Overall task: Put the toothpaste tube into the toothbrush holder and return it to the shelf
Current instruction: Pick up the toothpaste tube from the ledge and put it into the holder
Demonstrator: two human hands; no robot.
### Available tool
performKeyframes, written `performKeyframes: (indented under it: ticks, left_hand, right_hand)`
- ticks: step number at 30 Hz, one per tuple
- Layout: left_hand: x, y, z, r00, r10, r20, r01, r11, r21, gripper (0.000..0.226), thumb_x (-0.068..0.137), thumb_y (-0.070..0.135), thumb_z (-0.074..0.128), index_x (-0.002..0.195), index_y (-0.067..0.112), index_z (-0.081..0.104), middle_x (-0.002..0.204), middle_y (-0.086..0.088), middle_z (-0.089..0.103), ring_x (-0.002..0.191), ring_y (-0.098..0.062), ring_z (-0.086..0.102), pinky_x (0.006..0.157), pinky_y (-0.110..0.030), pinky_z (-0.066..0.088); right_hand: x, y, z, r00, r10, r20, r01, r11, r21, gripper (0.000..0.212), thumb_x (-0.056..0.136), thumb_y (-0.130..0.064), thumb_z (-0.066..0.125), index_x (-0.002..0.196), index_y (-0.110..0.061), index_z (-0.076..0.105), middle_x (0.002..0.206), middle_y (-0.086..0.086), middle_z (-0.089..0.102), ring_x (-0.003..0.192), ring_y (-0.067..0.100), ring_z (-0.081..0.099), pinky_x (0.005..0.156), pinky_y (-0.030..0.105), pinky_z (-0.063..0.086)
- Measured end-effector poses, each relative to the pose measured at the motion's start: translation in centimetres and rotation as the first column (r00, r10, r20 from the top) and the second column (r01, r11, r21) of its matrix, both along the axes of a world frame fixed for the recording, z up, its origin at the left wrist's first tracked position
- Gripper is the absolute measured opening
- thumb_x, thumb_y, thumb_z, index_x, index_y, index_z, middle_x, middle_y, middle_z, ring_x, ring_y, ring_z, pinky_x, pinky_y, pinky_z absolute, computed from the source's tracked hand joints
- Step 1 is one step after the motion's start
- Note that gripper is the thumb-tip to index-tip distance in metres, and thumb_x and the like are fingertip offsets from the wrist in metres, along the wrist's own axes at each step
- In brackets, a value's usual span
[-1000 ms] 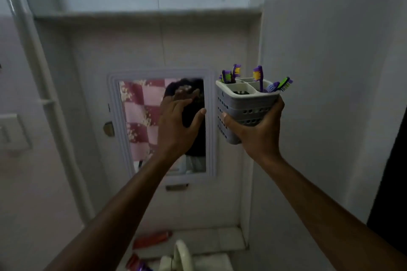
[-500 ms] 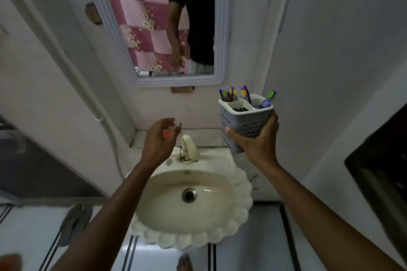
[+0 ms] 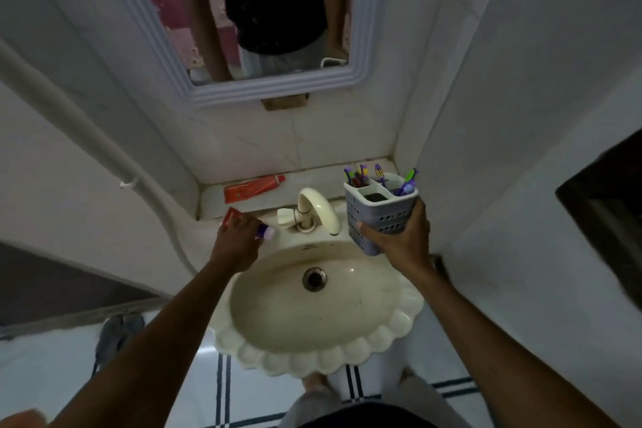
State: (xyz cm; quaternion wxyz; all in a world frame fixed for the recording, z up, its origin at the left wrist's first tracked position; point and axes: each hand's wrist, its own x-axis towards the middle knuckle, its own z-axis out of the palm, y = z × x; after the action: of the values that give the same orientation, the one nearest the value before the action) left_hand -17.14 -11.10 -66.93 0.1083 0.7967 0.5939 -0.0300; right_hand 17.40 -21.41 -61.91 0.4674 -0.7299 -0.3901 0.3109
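Head view, left hand: we see our left hand (image 3: 237,244) curled down onto a red toothpaste tube with a pale cap (image 3: 264,232) lying on the back rim of the cream scalloped ceramic sink (image 3: 312,363), its grip closing on the tube; whether the tube is lifted yet we cannot tell.
Head view, right hand: our right hand (image 3: 399,241) is clamped around the grey perforated plastic toothbrush holder (image 3: 380,210), upright above the sink.
Holder contents: purple and green toothbrushes (image 3: 404,184) fill the rear slots; the front slot looks free.
Second tube: a red-orange tube (image 3: 253,187) lies on the ledge behind the cream tap (image 3: 318,210).
Risk: we judge the tube could slide into the basin, or snag the brushes.
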Motion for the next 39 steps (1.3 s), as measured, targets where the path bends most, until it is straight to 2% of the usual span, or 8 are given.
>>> performKeyframes:
  ticks: [8, 13, 16, 18, 23, 28, 33, 39]
  left_hand:
    - [-0.8, 2.7, -1.8, 0.955, -0.089, -0.281, 0.108, 0.993, 0.052, 0.047, 0.085, 0.026, 0.079, 0.130, 0.019, 0.065, 0.131, -0.007, 0.057, 0.122, -0.029, 0.053, 0.105, -0.045, 0.043]
    - [-0.7, 1.0, -0.6, 0.967, 0.214, 0.140, -0.217, 0.976, 0.008, 0.032, 0.105, 0.043, 0.057, 0.126, 0.020, 0.051, 0.111, -0.009, 0.071, 0.095, -0.031, 0.068, 0.086, -0.047, 0.052]
    - [0.6, -0.5, 3.6, 0.639, 0.510, 0.576, -0.397, 0.860, -0.321, 0.049, 0.106, 0.061, 0.048, 0.133, 0.021, 0.044, 0.115, -0.008, 0.066, 0.095, -0.031, 0.069, 0.088, -0.050, 0.059]
    - [2.0, -1.1, 7.0, 0.446, 0.594, 0.669, -0.393, 0.802, -0.450, 0.052, 0.106, 0.064, 0.047, 0.141, 0.025, 0.043, 0.120, -0.010, 0.066, 0.101, -0.032, 0.070, 0.089, -0.052, 0.060]
    - [6.8, -1.3, 14.7, 0.334, 0.534, 0.777, -0.194, 0.845, -0.497, 0.044, 0.103, 0.054, 0.061, 0.138, 0.031, 0.053, 0.122, -0.010, 0.070, 0.093, -0.027, 0.077, 0.072, -0.041, 0.064]
    - [11.9, 0.0, 18.9, 0.556, 0.213, 0.803, 0.037, 0.959, -0.279, 0.062, 0.094, 0.020, 0.081, 0.151, 0.029, 0.057, 0.115, -0.002, 0.075, 0.084, -0.021, 0.081, 0.068, -0.039, 0.067]
    - [16.8, 1.4, 18.2, 0.903, -0.062, 0.426, 0.024, 0.995, 0.095, 0.036, 0.088, 0.029, 0.084, 0.123, 0.030, 0.077, 0.109, 0.005, 0.081, 0.092, -0.013, 0.073, 0.086, -0.036, 0.061]
    - [19.2, 2.1, 15.3, 0.933, -0.089, 0.348, 0.045, 0.990, 0.134, 0.028, 0.089, 0.031, 0.077, 0.117, 0.029, 0.075, 0.103, -0.002, 0.080, 0.094, -0.024, 0.073, 0.081, -0.042, 0.061]
  right_hand:
    - [-2.4, 2.2, -2.3, 0.993, -0.015, 0.113, 0.030, 0.991, -0.129, 0.131, 0.052, -0.059, 0.109, 0.155, -0.019, 0.039, 0.152, -0.001, 0.062, 0.137, 0.025, 0.066, 0.103, 0.039, 0.059]
    - [-2.4, 3.4, -3.4, 0.993, 0.033, 0.110, -0.018, 0.991, -0.132, 0.127, 0.056, -0.045, 0.111, 0.153, -0.015, 0.035, 0.152, 0.003, 0.058, 0.139, 0.027, 0.064, 0.109, 0.045, 0.060]
    - [-2.4, 3.4, -4.1, 0.990, 0.074, 0.123, -0.055, 0.987, -0.149, 0.128, 0.056, -0.053, 0.105, 0.154, -0.019, 0.030, 0.154, 0.004, 0.060, 0.137, 0.029, 0.066, 0.105, 0.048, 0.063]
    - [-2.4, 3.3, -4.4, 0.989, 0.083, 0.125, -0.065, 0.987, -0.147, 0.130, 0.057, -0.058, 0.103, 0.156, -0.017, 0.029, 0.156, 0.007, 0.058, 0.140, 0.031, 0.064, 0.105, 0.048, 0.062]
    - [-2.2, 3.2, -4.9, 0.997, 0.080, 0.017, -0.079, 0.995, -0.065, 0.150, 0.051, -0.084, 0.096, 0.164, -0.018, 0.023, 0.161, 0.004, 0.051, 0.145, 0.025, 0.059, 0.112, 0.049, 0.059]
    - [-1.0, 2.6, -4.6, 0.990, 0.144, -0.004, -0.144, 0.987, -0.064, 0.150, 0.056, -0.077, 0.099, 0.168, -0.032, 0.011, 0.165, 0.004, 0.047, 0.145, 0.024, 0.059, 0.113, 0.048, 0.059]
    - [-0.2, 2.4, -4.0, 0.978, 0.210, 0.018, -0.209, 0.977, -0.038, 0.140, 0.063, -0.071, 0.100, 0.168, -0.034, 0.015, 0.162, 0.002, 0.044, 0.143, 0.021, 0.058, 0.111, 0.038, 0.060]
    - [-0.3, 2.3, -3.7, 0.977, 0.211, -0.009, -0.211, 0.976, -0.054, 0.141, 0.061, -0.073, 0.099, 0.168, -0.034, 0.016, 0.162, 0.002, 0.045, 0.144, 0.022, 0.058, 0.110, 0.037, 0.060]
